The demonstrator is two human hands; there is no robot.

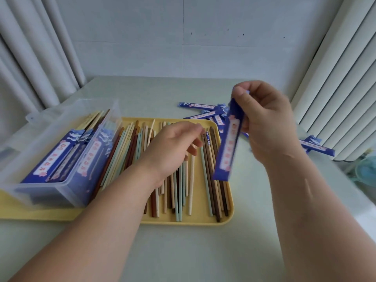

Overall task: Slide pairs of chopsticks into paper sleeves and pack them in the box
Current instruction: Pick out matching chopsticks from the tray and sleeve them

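**Pick a matched pair, then feed the sleeve**

The sleeve (227, 143) hangs tilted in the air over the tray's right edge. Your right grip (266, 123) pinches its top end between thumb and fingers. Your left grip (173, 145) hovers loose and spread over the chopsticks (209, 180) in the tray (203, 221), holding nothing that I can see. Choose two of one colour, square their tips together and pinch them near one end. Squeeze the sleeve's mouth open before feeding. The box (40, 151), on the left, already holds sleeved pairs. Spare sleeves (199, 106) lie on the surface (203, 251) behind.
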